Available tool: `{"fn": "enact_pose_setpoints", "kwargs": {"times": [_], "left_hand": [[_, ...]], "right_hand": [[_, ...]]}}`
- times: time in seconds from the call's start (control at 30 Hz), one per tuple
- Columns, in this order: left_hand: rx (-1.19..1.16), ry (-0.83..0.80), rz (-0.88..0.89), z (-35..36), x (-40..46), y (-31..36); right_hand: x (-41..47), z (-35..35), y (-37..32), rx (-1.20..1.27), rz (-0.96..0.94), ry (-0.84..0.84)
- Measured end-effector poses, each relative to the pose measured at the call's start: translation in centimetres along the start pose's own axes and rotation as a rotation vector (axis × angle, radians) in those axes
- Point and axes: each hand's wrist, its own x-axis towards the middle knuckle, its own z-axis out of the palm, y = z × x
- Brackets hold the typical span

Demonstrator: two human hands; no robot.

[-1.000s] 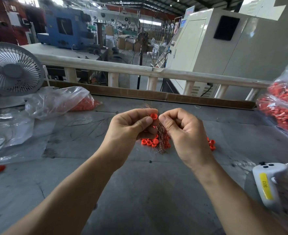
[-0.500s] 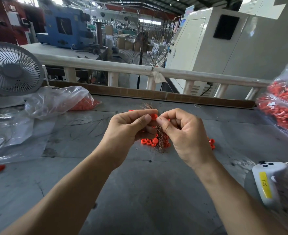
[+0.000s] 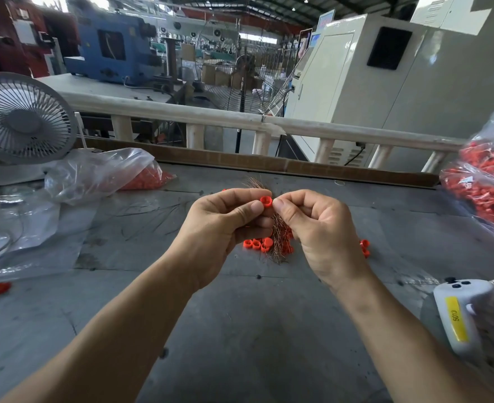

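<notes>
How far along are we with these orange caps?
Possibly done: the right bag holds orange pieces, seemingly assembled, though I cannot confirm. In hand: left hand and right hand pinch one orange cap above the copper wire bundle. Remaining: loose caps on the table, more in the left bag.

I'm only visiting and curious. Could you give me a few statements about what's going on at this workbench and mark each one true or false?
1. The left hand pinches a small red ring. True.
2. On the table, loose rings lie under the hands. True.
3. The right hand lies flat on the table. False: it is raised, fingers curled, thumb tip at the red ring.
4. The desk fan stands at the right. False: it stands at the far left.
5. The plastic bag at the right edge is empty. False: it is full of red parts.
</notes>
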Motion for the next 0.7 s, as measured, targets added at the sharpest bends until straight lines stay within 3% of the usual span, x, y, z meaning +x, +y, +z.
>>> {"fn": "enact_pose_setpoints", "kwargs": {"times": [0.7], "left_hand": [[0.033,0.041,0.028,0.23,-0.18,0.04]], "right_hand": [[-0.34,0.63,-0.36,0.174,0.151,-0.003]]}}
